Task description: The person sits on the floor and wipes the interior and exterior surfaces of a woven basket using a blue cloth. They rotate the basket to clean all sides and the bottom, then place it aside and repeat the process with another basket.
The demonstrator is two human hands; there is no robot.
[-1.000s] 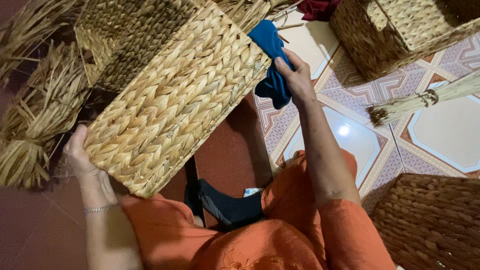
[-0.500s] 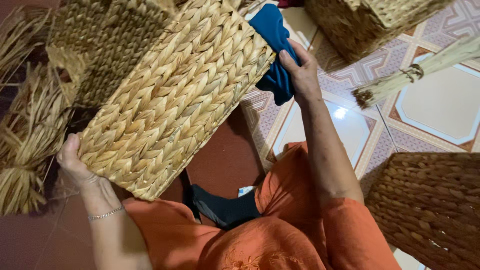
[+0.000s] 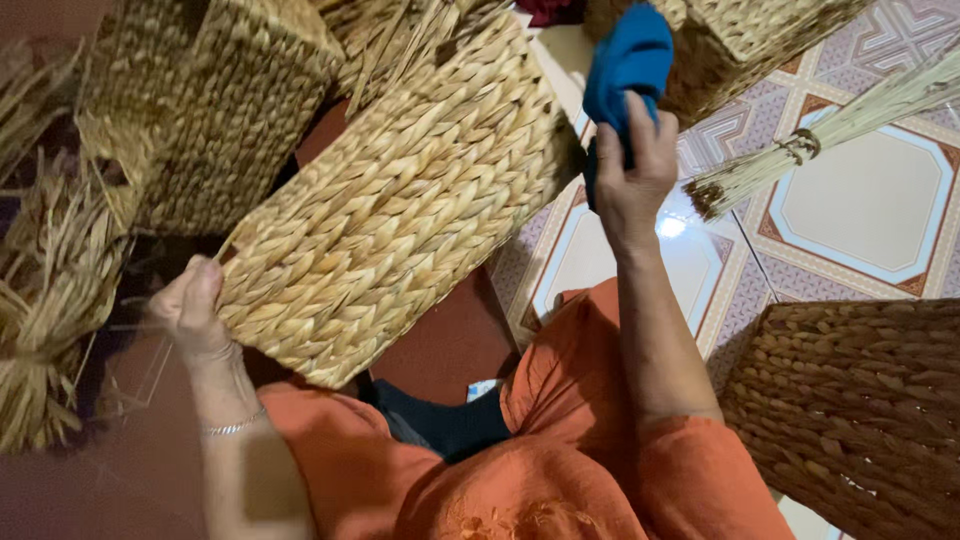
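We hold the basket (image 3: 400,220) tilted in front of us, its woven side facing up; our left hand (image 3: 190,305) grips its lower left corner, fingers curled over the edge, a thin bracelet (image 3: 232,427) on the wrist; our right hand (image 3: 635,165) is closed around a blue cloth (image 3: 628,62), which bunches above the fist just beside the basket's upper right corner; whether the cloth touches the weave we cannot tell.

Below the basket we see our orange clothes (image 3: 560,460) and a strip of dark fabric (image 3: 450,425) at the lap; the floor to the right is patterned tile (image 3: 860,200), with a bright glare spot near our right wrist; a straw broom (image 3: 830,125) lies across the tile, well apart from the basket, its bound end pointing toward our right hand.

A second basket (image 3: 860,410) stands at the lower right, near our right elbow; a third (image 3: 750,40) sits at the top right, behind the cloth; a taller one (image 3: 210,110) stands at the upper left, just beside the held basket; loose straw (image 3: 50,290) lies in bundles along the left edge, near our left hand.
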